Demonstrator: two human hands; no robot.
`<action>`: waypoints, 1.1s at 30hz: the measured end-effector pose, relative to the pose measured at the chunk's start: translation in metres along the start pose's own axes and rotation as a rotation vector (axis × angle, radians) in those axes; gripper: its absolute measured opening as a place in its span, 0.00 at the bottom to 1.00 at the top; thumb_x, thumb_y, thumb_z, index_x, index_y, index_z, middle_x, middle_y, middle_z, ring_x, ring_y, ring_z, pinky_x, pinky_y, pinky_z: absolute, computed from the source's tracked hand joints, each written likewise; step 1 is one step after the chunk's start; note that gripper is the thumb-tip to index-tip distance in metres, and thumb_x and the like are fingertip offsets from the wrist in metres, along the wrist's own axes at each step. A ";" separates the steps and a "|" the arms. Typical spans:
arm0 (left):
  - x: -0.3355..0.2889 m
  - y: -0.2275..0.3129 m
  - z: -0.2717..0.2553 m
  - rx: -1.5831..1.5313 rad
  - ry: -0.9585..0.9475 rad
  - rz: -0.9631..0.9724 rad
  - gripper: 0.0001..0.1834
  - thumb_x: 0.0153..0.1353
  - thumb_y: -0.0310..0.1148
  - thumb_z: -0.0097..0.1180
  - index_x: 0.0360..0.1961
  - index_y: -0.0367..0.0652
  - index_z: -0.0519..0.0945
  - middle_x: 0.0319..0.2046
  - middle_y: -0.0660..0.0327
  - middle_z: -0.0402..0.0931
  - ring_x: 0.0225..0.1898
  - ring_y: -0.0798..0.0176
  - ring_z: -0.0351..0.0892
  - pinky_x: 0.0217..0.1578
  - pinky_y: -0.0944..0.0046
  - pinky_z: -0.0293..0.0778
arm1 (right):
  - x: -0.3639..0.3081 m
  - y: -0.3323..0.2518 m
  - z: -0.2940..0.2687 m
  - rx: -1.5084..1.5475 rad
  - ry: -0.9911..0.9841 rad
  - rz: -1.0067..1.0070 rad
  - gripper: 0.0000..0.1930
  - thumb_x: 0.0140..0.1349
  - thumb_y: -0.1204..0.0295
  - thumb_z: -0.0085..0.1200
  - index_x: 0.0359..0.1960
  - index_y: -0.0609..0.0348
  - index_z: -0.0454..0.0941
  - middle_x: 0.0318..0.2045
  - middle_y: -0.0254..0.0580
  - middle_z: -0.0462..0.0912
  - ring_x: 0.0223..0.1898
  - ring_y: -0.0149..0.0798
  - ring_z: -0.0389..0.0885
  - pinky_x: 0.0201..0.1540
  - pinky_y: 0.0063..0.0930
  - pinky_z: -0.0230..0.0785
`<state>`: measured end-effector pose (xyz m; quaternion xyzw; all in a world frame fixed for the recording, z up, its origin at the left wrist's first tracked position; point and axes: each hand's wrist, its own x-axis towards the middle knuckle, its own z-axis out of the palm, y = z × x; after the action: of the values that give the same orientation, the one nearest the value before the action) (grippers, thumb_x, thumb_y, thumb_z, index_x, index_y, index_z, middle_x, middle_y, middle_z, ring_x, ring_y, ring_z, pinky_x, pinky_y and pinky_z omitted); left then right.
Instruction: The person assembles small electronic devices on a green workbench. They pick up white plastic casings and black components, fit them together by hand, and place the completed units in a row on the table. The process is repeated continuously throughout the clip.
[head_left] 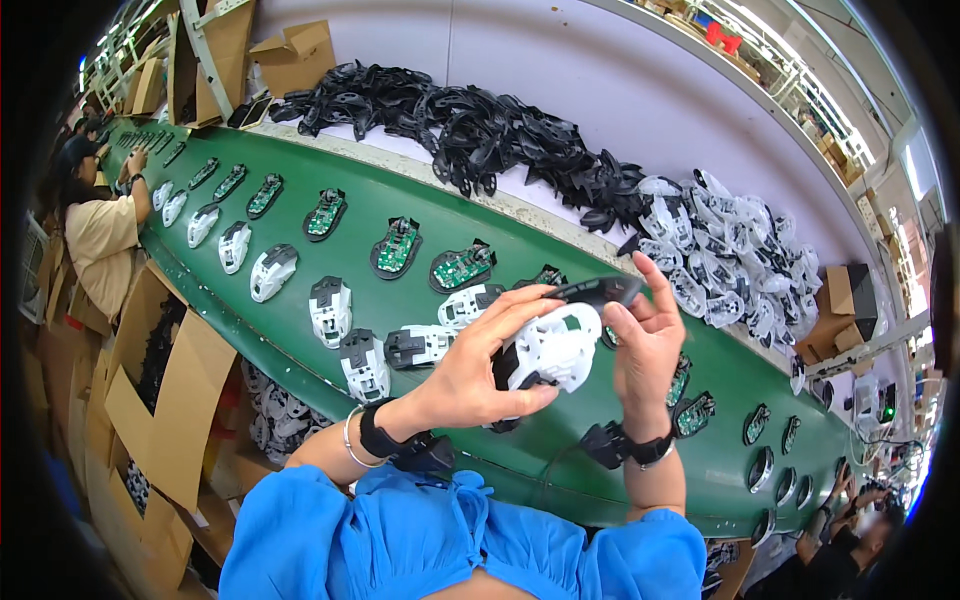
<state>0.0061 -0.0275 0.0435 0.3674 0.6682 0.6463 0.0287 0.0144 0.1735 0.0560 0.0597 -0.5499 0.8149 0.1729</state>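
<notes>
My left hand [482, 362] is wrapped round a white plastic mouse shell [560, 352] and tilts it above the green belt. Between the thumb and fingers of my right hand [645, 345] is a glossy black curved cover piece [602, 290], held against the shell's upper edge. Whether the two parts are joined cannot be made out. On the belt just beyond my left hand lie white-and-black mouse shells [418, 346]. Further off sit black mouse bases with green circuit boards [463, 266].
A green conveyor belt [300, 220] runs across the view. Behind it, a ledge carries heaps of black covers [500, 130] and white shells [735, 245]. Cardboard boxes [190, 420] stand at the near left. A co-worker [105, 225] is at the far left, another person [850, 545] at the lower right.
</notes>
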 end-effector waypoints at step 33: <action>-0.010 -0.027 0.005 -0.241 0.264 -0.125 0.40 0.67 0.53 0.48 0.65 0.32 0.51 0.56 0.41 0.59 0.59 0.48 0.60 0.60 0.52 0.58 | -0.037 0.007 0.018 -0.399 -0.052 -0.082 0.11 0.53 0.87 0.60 0.38 0.71 0.77 0.28 0.46 0.84 0.28 0.32 0.84 0.34 0.21 0.79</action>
<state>0.0043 -0.0256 0.0146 0.2313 0.6055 0.7611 0.0246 0.0446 0.1467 0.0468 0.0677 -0.7018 0.6804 0.1999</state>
